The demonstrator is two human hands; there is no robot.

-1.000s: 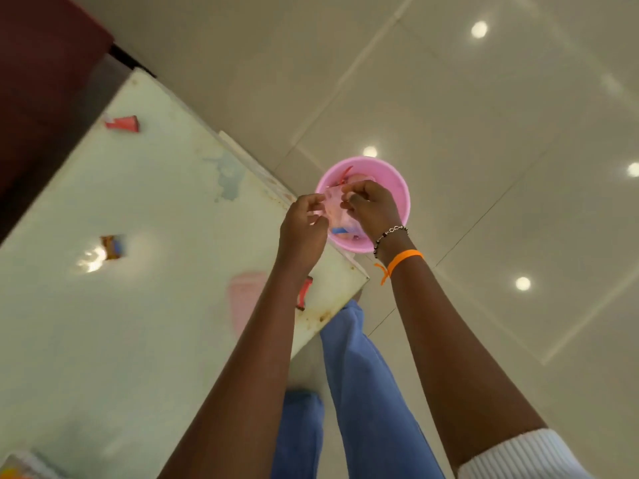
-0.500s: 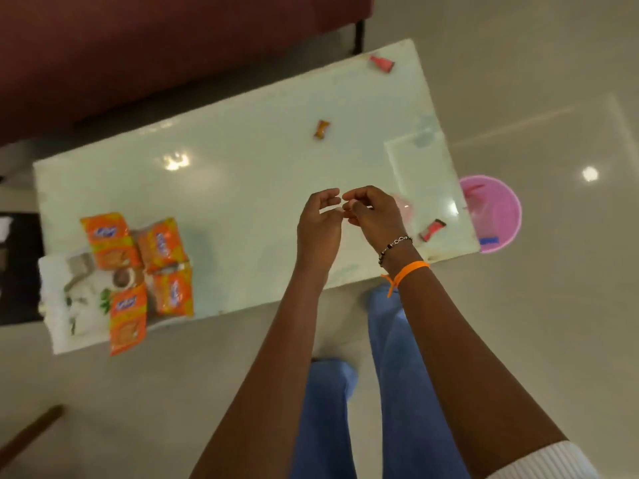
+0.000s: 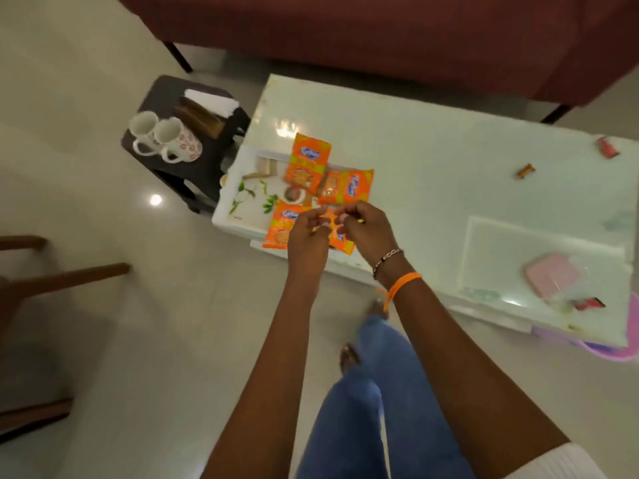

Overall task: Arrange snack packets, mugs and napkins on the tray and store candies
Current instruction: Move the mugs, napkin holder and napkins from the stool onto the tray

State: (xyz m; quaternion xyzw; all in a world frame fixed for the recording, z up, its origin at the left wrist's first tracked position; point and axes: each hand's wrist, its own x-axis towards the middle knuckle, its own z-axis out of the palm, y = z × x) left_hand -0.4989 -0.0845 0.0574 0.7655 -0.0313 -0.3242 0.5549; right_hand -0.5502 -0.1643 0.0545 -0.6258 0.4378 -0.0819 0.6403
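A white tray (image 3: 238, 202) with a leaf print sits at the left end of the pale glass table (image 3: 432, 160). Several orange snack packets (image 3: 309, 164) lie on it. My left hand (image 3: 307, 233) and right hand (image 3: 363, 229) hover close together just above the nearest packets, fingers loosely curled, with nothing visible in them. Two mugs (image 3: 143, 131) (image 3: 179, 140) stand on a dark stool (image 3: 193, 164) left of the table, beside white napkins (image 3: 211, 100). Loose candies lie on the table: a red one (image 3: 607, 147), a brown one (image 3: 525, 171) and a red-black one (image 3: 589, 303).
A maroon sofa (image 3: 380, 36) runs along the far side of the table. A pink bin (image 3: 622, 354) shows partly at the right edge, below the table corner. A pink flat object (image 3: 553, 274) shows through the glass. Wooden chair parts (image 3: 52, 278) stand on the left.
My hands left the pink bin, where they held a wrapper, and moved left along the table to above the tray. The view swung left with them.
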